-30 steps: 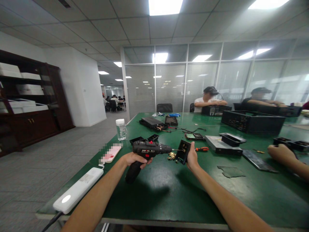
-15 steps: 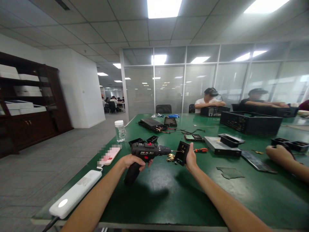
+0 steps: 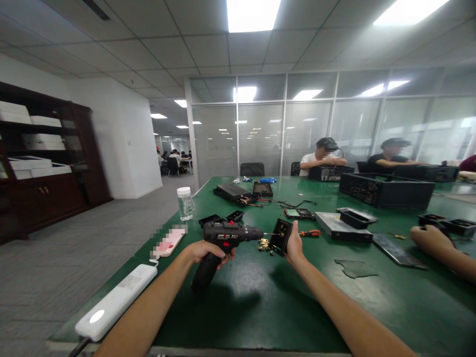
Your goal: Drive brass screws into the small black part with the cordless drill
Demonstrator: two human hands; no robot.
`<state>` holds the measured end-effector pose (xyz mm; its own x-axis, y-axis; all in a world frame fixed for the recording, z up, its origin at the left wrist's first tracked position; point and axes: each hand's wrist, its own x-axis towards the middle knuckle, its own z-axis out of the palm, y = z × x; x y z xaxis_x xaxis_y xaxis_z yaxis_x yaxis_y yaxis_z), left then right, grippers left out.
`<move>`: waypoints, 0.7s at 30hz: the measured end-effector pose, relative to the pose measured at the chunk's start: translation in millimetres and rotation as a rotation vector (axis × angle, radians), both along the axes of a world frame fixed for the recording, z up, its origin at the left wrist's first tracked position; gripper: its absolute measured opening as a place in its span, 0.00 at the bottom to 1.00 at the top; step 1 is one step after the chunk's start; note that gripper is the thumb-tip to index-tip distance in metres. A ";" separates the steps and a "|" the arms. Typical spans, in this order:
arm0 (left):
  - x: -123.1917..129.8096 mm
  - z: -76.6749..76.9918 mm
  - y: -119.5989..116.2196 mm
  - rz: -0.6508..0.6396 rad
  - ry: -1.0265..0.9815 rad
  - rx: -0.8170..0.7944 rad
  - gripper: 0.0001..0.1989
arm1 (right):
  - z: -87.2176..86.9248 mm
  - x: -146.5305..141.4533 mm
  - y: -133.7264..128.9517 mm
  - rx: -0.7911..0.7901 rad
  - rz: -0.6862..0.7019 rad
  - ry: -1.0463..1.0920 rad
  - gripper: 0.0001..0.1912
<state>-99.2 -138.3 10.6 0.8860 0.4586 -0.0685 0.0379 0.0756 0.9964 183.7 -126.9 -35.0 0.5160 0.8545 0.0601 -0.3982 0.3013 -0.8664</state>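
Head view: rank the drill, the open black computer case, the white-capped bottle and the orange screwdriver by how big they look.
1. Open black computer case
2. Drill, helped by its nearness
3. White-capped bottle
4. Orange screwdriver

Showed a glossy green table (image 3: 238,317) beneath the left hand (image 3: 208,250) and right hand (image 3: 293,243). Carried a white power strip (image 3: 116,302) to the left hand's near left, a pink phone (image 3: 174,243), partly blurred, farther up, and a clear bottle (image 3: 185,206) upright beyond. Held small black trays (image 3: 235,216) just past the left hand, brass-coloured pieces (image 3: 264,244) between the hands, closer to the right. Bore an orange-handled screwdriver (image 3: 311,233) just beside the right hand, then a flat metal box (image 3: 342,229), a dark slab (image 3: 398,251) and a thin sheet (image 3: 356,268) farther right.
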 end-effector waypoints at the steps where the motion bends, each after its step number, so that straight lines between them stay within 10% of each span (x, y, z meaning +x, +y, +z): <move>1: -0.1 -1.3 0.1 0.016 -0.003 0.000 0.18 | -0.4 0.3 0.3 -0.002 -0.004 -0.006 0.28; 21: -0.4 3.0 -11.5 0.060 0.031 0.050 0.16 | 5.1 -2.5 -7.2 0.025 -0.016 0.046 0.27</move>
<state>-99.6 -149.9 13.6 0.8547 0.5142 -0.0711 0.0657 0.0288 0.9974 181.2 -134.1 -29.8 0.5320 0.8448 0.0572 -0.4322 0.3291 -0.8396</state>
